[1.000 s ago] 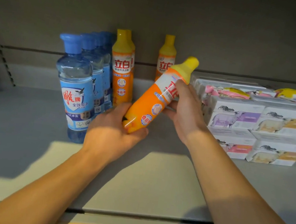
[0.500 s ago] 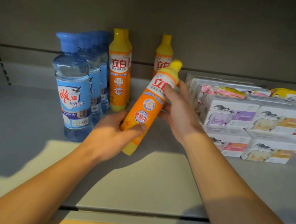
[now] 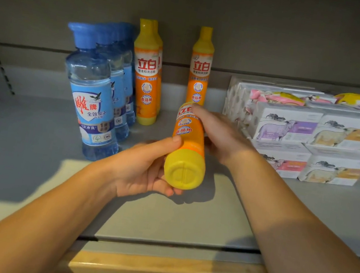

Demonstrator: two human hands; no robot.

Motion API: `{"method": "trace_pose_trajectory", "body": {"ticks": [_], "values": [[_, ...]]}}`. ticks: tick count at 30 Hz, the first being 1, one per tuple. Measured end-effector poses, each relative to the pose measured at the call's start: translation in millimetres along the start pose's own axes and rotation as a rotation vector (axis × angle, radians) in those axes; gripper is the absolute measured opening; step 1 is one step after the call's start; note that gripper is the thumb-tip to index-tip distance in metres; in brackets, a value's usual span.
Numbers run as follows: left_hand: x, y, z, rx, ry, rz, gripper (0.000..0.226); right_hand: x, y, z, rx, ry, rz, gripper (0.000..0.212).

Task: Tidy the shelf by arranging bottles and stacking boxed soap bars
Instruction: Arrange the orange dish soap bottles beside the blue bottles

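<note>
Both hands grip one orange detergent bottle (image 3: 187, 142), held tipped above the shelf (image 3: 28, 174), yellow base toward the camera. Left hand (image 3: 146, 168) wraps the base; right hand (image 3: 219, 135) clasps the upper body. Blue bottles (image 3: 93, 100) stand at 10 o'clock, boxed soap bars (image 3: 303, 131) stacked at 2 o'clock.

Bottles (image 3: 101, 92) left of soap boxes (image 3: 310, 132)

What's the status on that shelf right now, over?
Left hand grip on orange bottle base, right hand on its upper body. Bottle tipped, top toward lone orange bottle. Nothing in the way.
</note>
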State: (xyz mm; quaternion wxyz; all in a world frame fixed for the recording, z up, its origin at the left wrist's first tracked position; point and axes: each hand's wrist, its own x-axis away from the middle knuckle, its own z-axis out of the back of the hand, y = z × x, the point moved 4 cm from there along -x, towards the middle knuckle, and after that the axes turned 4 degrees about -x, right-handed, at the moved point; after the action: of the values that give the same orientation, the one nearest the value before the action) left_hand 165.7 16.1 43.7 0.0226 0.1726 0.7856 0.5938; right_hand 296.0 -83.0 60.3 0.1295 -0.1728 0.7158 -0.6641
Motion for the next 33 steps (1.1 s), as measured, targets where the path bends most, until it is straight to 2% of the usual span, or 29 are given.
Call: {"method": "trace_pose_trajectory", "body": {"ticks": [3,5,8,10,13,17,19,23,26,33], "values": [[-1,-1,1,-0.011,-0.02,0.006,0.101,2,0,-1,0.026,-0.011,-0.011,0.037],[-1,-1,2,-0.025,-0.001,-0.004,0.096,5,-3,-2,0.013,-0.008,0.005,0.034],[-3,0,7,-0.154,0.127,-0.069,0.064,11,-16,-1,0.009,0.018,0.138,0.032],[-5,2,8,-0.347,0.245,-0.161,0.049,19,-28,-2,0.065,0.036,0.285,0.035],[-4,10,7,-0.648,0.376,-0.313,0.05,32,-43,-8,0.085,0.008,0.477,0.046],[-3,14,13,-0.705,0.471,-0.421,0.064,45,-54,-16,0.017,-0.076,0.63,0.05],[-6,13,21,-0.694,0.535,-0.431,0.061,47,-54,-19,0.012,-0.11,0.67,0.053],[-8,11,31,-0.705,0.584,-0.432,0.058,47,-48,-27,0.113,-0.121,0.713,0.066],[-8,8,31,-0.731,0.606,-0.43,0.057,42,-39,-30,0.193,-0.122,0.671,0.074],[14,19,27,-1.062,0.722,-0.329,0.056,38,-25,-29,0.329,-0.129,0.554,0.064]]}}
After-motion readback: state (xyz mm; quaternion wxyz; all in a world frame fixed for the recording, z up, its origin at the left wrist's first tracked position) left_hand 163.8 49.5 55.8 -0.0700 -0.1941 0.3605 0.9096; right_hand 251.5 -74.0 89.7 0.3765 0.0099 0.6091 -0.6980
